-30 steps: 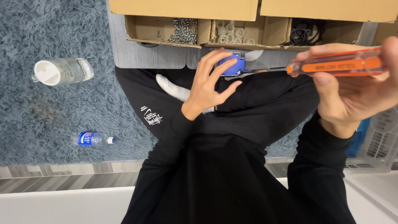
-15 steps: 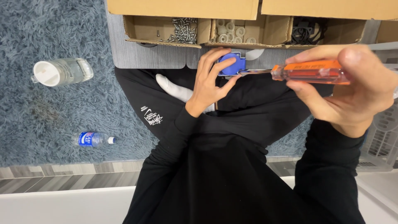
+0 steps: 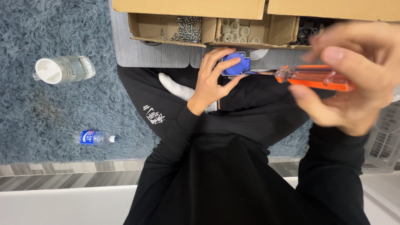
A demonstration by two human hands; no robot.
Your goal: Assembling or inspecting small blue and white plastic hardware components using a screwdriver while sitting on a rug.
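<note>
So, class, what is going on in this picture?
A person in black sits cross-legged on a grey carpet. The left hand holds a small blue plastic part over the lap, and the right hand holds an orange-handled screwdriver with its tip at that part. Ahead are cardboard boxes of screws and white rings. A jar and a bottle lie to the left.

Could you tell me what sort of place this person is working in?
Probably a room at home, used for small assembly work: a shaggy blue-grey rug, a water bottle lying on it, and cardboard boxes of screws.
</note>
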